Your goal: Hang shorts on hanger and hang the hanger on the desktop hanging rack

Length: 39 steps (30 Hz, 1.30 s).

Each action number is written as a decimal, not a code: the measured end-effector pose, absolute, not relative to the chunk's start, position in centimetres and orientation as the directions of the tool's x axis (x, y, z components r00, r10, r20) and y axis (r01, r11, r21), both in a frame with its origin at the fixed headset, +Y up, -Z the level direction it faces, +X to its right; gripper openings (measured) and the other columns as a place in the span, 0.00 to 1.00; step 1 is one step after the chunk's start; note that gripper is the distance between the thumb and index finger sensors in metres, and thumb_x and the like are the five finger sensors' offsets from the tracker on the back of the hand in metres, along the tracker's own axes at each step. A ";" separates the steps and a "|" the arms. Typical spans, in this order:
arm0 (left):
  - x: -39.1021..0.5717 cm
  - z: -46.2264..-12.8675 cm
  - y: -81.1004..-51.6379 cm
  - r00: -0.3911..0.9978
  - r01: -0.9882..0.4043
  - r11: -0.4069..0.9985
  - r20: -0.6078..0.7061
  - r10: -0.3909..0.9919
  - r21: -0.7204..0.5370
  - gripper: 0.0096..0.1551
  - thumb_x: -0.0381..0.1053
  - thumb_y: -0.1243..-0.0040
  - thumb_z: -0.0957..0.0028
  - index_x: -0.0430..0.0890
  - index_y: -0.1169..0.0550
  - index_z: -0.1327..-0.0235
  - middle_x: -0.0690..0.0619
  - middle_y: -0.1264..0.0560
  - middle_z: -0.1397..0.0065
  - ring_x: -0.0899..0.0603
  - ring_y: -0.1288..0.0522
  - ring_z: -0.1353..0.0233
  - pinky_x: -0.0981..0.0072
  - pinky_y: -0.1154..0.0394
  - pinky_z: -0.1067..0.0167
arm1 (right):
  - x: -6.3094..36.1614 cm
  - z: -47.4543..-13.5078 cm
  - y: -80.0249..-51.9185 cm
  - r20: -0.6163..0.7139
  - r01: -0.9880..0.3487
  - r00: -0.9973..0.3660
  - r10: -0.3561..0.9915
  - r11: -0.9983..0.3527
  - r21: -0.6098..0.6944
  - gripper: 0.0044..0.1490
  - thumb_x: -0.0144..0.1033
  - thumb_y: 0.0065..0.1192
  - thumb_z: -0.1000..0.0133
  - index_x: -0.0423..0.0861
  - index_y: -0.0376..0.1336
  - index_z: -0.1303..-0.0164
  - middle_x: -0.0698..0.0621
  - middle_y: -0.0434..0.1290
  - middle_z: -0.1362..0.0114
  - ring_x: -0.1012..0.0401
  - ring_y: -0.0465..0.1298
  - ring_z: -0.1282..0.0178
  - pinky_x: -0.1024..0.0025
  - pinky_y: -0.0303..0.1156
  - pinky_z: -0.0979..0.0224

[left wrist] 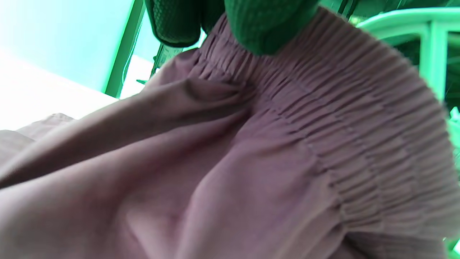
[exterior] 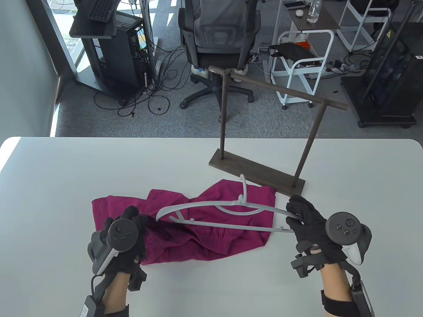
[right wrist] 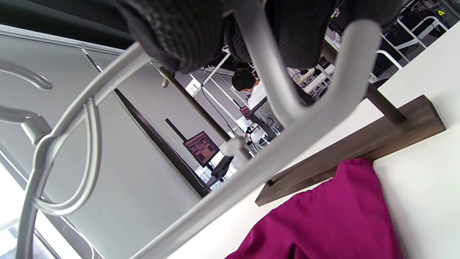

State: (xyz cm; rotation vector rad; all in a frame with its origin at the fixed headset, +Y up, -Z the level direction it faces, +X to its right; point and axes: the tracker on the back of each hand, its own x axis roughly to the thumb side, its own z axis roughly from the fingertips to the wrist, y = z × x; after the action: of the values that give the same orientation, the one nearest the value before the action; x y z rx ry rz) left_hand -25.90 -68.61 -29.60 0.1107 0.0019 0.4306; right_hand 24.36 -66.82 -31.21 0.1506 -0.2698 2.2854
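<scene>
Near the front edge of the white surface (exterior: 49, 185), a person's right hand (exterior: 307, 224) closes its grip around one end of a grey plastic hanger (exterior: 224, 211), holding it raised and roughly level over a pair of magenta shorts (exterior: 205, 237), apparently so the free end can be fed into the garment. The left hand (exterior: 124, 231) pinches the shorts' gathered elastic waistband (left wrist: 341, 118), fingers (left wrist: 269, 25) curled over the ruched fabric and lifting it clear of the surface, a hold that looks meant to open the waist toward the hanger's near tip. Most of the shorts lie crumpled at mid-surface, one corner touching the base of the dark wooden desktop hanging rack (exterior: 257, 168), which stands toward the far right edge with its top bar bare, within easy reach for the final step. The shorts are not yet on the hanger.
</scene>
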 end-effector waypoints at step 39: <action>-24.5 -29.6 -70.2 0.894 -0.446 0.878 0.141 0.426 0.174 0.41 0.51 0.33 0.55 0.46 0.32 0.26 0.43 0.41 0.19 0.40 0.28 0.24 0.41 0.41 0.25 | 10.9 -32.8 -72.4 0.260 -0.705 -0.680 0.685 -0.708 0.021 0.31 0.38 0.70 0.52 0.52 0.64 0.36 0.48 0.64 0.21 0.45 0.70 0.26 0.35 0.62 0.24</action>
State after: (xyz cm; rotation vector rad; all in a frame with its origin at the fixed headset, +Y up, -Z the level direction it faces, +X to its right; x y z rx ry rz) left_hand -24.47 -70.17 -29.59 0.2049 -0.0996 0.4556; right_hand 10.88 -72.41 -32.79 0.3194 -0.1032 2.3388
